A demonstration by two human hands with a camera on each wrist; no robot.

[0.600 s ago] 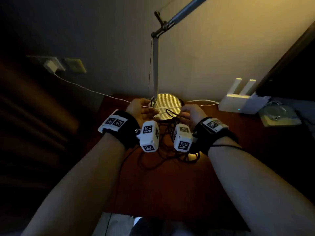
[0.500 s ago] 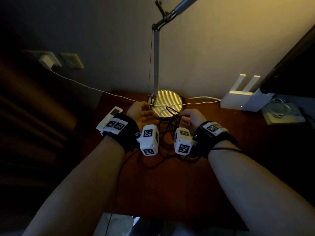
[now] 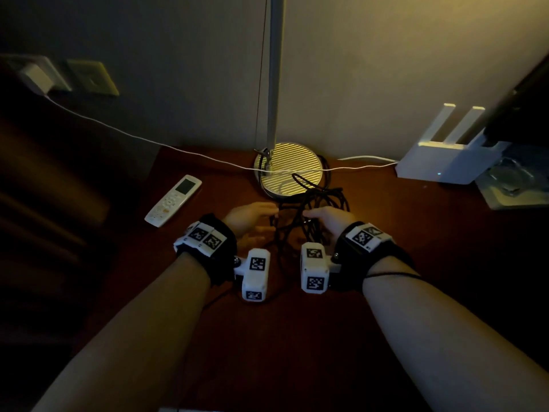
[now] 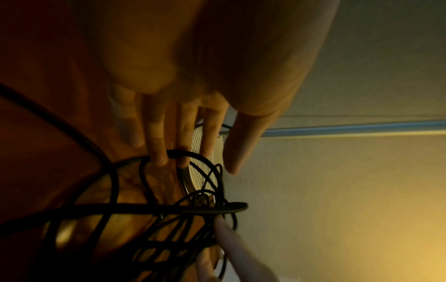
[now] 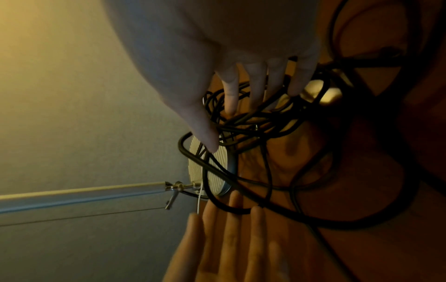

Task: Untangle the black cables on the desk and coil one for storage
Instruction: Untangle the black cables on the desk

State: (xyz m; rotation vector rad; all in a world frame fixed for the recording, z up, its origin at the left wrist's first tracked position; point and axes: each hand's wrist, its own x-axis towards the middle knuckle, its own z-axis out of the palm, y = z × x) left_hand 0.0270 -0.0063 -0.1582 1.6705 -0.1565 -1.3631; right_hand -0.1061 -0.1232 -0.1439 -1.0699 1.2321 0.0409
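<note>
A tangle of black cables [image 3: 319, 199] lies on the dark red-brown desk [image 3: 297, 346], just in front of a round lamp base [image 3: 289, 168]. My left hand [image 3: 266, 217] reaches in from the left with straight fingers. In the left wrist view its fingertips [image 4: 160, 159] touch a cable loop [image 4: 144, 208]. From the right, my right hand [image 3: 312, 216] rests on the tangle. Its spread fingers [image 5: 230, 103] poke in among the strands [image 5: 265, 122], and the thumb lies by the lamp base. Neither hand is curled round a strand.
A white remote [image 3: 173, 200] lies left of the hands. A thin white cord [image 3: 148, 141] runs from a wall plug across the lamp base to a white router [image 3: 445, 162] at the back right. The lamp pole [image 3: 274, 69] rises behind the tangle.
Both hands have come down from beside the lamp base onto the tangle, fingers now straighter. The head view has tilted down and closer, and the remote now shows fully.
</note>
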